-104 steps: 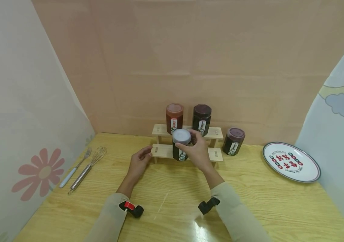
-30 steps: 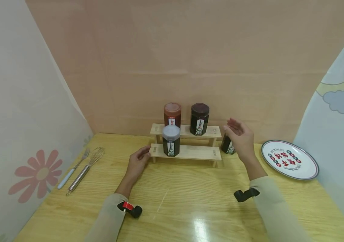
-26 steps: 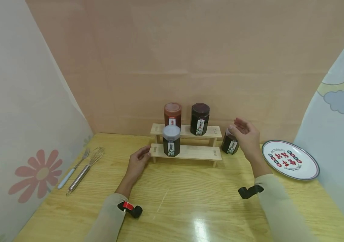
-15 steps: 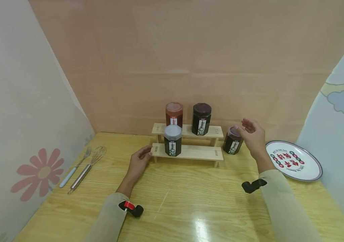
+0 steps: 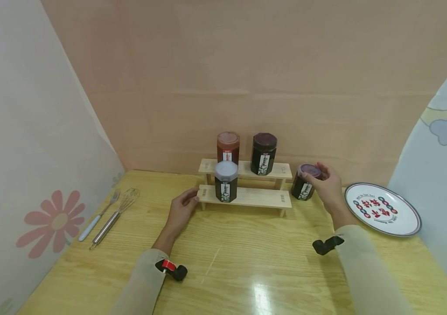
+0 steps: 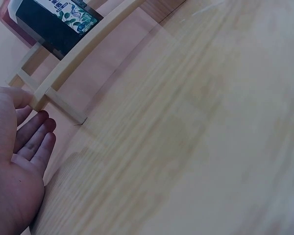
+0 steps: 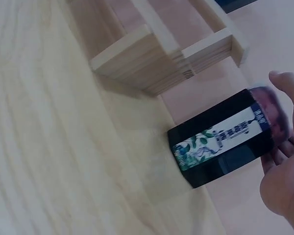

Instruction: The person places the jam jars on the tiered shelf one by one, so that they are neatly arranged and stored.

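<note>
My left hand (image 5: 182, 212) grips the left end of a two-step wooden display rack (image 5: 260, 197), thumb and fingertips at the corner of its lower shelf. At the rack's right, my right hand (image 5: 329, 188) has its thumb and fingers around the purplish lid of a dark jar (image 5: 302, 189). In the right wrist view this jar (image 7: 220, 142) stands on the table with its label showing. A pale-lidded dark jar (image 5: 225, 186) sits at the left of the lower shelf. On the upper shelf stand a reddish jar (image 5: 228, 144) and a dark jar (image 5: 263, 155).
A white plate with red characters (image 5: 382, 210) lies at the right of the wooden table (image 5: 215, 271). To the left are a fork (image 5: 99, 215) and a whisk (image 5: 113, 221). A pinkish backdrop (image 5: 223, 65) rises behind.
My right hand set the pale-lidded jar down on the lower shelf's left and let go. It then moved right and closed on the lid of the jar beside the rack. My left hand stayed.
</note>
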### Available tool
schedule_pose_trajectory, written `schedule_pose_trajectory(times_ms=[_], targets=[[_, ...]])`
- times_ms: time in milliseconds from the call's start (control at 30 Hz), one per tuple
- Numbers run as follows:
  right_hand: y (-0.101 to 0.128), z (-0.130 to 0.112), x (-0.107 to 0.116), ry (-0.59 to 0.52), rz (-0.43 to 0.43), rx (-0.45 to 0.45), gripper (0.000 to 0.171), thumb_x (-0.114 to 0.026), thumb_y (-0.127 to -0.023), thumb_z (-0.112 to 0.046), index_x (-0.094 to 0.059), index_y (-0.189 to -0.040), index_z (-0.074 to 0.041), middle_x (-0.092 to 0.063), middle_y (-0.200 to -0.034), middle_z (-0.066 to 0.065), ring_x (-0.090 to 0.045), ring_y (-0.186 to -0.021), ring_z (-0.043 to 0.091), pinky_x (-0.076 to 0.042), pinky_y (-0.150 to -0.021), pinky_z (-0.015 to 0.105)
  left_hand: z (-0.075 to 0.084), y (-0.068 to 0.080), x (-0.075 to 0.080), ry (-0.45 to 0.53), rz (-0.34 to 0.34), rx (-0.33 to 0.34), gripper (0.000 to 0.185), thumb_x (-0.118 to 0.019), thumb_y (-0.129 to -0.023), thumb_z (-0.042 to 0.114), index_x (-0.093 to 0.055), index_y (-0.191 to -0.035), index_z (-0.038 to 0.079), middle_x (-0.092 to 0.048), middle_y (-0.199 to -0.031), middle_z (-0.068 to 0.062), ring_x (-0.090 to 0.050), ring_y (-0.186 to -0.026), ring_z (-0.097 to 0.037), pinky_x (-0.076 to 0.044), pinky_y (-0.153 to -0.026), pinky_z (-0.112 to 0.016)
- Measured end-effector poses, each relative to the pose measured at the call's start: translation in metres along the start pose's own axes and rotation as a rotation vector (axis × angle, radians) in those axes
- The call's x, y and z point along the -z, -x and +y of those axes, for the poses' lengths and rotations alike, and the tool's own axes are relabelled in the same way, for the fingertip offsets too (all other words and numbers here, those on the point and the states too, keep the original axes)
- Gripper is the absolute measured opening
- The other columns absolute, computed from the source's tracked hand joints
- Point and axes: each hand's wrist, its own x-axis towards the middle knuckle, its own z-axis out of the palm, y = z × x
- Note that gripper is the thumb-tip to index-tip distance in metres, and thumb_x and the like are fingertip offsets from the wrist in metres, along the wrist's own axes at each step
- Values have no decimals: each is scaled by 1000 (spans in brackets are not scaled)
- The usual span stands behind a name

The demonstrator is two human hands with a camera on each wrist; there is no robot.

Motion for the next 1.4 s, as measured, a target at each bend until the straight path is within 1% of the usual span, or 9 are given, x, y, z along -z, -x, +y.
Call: schedule_pose_trajectory(times_ms=[167, 433, 567, 767, 1033, 1100, 1233, 1300, 1400], targets=[[4, 6, -7, -23, 10, -12, 83, -73, -98, -24, -25, -163, -7, -42, -158, 21, -50, -127, 7, -43, -92, 1, 0, -1, 1, -9, -6, -14, 39, -61, -105, 15, -60, -144, 8, -60, -147, -15, -57, -138, -28, -49, -100, -13], [7, 13, -9, 16, 35, 3, 78, -75, -96, -29, -34, -160, -7, -46, -156, 18, -50, -137, 16, -43, -93, 1, -2, -1, 0, -19, 12, -26, 37, -61, -105, 13, -61, -142, 8, -62, -144, -16, -58, -136, -30, -51, -100, -15], [8, 15, -8, -18, 32, -2, 78, -76, -96, -28, -36, -159, -8, -47, -154, 16, -52, -133, 10, -44, -92, 2, -2, -1, 0, -21, 16, -20, 37, -61, -105, 13, -62, -141, 9, -62, -144, -14, -58, -136, -28, -50, -100, -13], [11, 12, -6, -54, 40, -29, 77, -79, -93, -29, -41, -157, -11, -52, -146, 7, -53, -124, 1, -46, -90, 2, -1, -1, -1, -28, 14, -23, 39, -61, -105, 12, -60, -143, 6, -61, -146, -16, -57, -138, -29, -50, -103, -16], [16, 3, -2, -69, 19, -83, 81, -79, -93, -29, -37, -161, -13, -45, -159, 17, -52, -134, 9, -46, -92, 3, 0, 1, 0, -32, 11, -2, 38, -60, -105, 15, -60, -143, 10, -60, -147, -14, -56, -139, -28, -50, -109, -25], [17, 1, 0, -94, 29, -80, 82, -80, -92, -26, -37, -160, -12, -49, -155, 14, -53, -131, 6, -46, -92, 2, 0, 0, 0, -30, 10, -8, 38, -60, -105, 14, -60, -143, 9, -60, -147, -15, -56, -139, -29, -50, -108, -22], [24, -5, 5, -170, 59, -53, 79, -83, -90, -20, -42, -156, -7, -60, -132, -4, -57, -118, 0, -48, -90, 3, -1, 0, -1, -24, 13, -23, 38, -61, -105, 13, -60, -143, 7, -60, -146, -17, -57, -138, -31, -50, -103, -16], [28, -8, 8, -195, 75, -40, 77, -84, -88, -19, -46, -154, -6, -62, -121, -13, -59, -113, -3, -49, -88, 3, -1, 0, 0, -29, 7, -24, 39, -60, -105, 14, -60, -143, 7, -60, -146, -17, -57, -138, -31, -51, -104, -17], [34, -14, 10, -226, 72, -18, 73, -85, -87, -18, -50, -150, -7, -64, -114, -17, -60, -111, -3, -50, -87, 3, -3, 1, 2, -36, -4, -13, 38, -60, -106, 16, -59, -144, 9, -60, -146, -14, -58, -137, -29, -50, -109, -24]])
